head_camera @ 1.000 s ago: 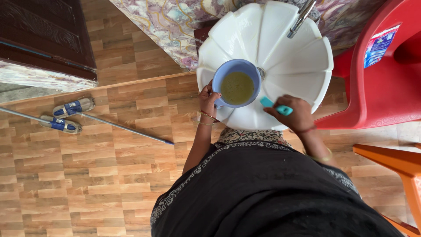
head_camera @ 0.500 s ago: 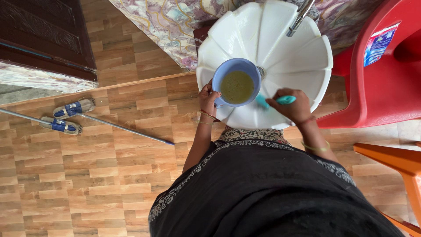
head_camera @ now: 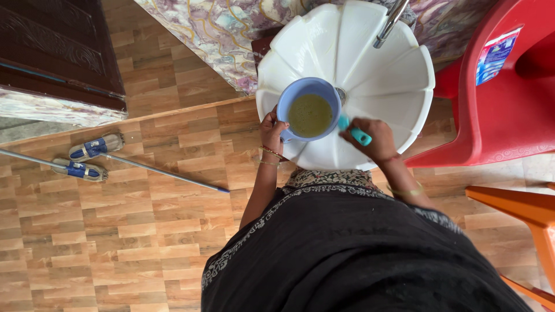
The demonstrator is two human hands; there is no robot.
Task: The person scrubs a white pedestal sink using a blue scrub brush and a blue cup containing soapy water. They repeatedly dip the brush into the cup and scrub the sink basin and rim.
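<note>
Left hand (head_camera: pixel 273 132) is up at the near-left rim of the white fluted basin (head_camera: pixel 399 86), grip clenched on the side of the blue mug (head_camera: pixel 309 110); bangles at the wrist, forearm running straight back to the body. The mug sits upright inside the basin, just left of the drain, filled with murky yellow-green liquid.

Right hand (head_camera: pixel 373 138) is bent in over the basin's near side, grip closed around a teal brush (head_camera: pixel 354 130). Its head end pokes out toward the mug's right wall and looks to be touching or just beside it; we cannot tell which. The handle end shows between the fingers.

The basin holds only the mug and brush that we can see. A metal tap (head_camera: pixel 388 24) hangs over its far edge.

Red plastic chair (head_camera: pixel 503 98) stands just right of the basin, with a rectangular blue-and-white sticker (head_camera: pixel 491 55) on its back. Orange chair (head_camera: pixel 520 214) is at the lower right.

On the wood-pattern floor (head_camera: pixel 115 231) to the left: a mop (head_camera: pixel 87 156) lying flat, with blue-and-grey pads and a long metal pole. Marble-pattern wall (head_camera: pixel 219 34) sits behind the basin, and a dark wooden door (head_camera: pixel 52 46) is at the upper left.
</note>
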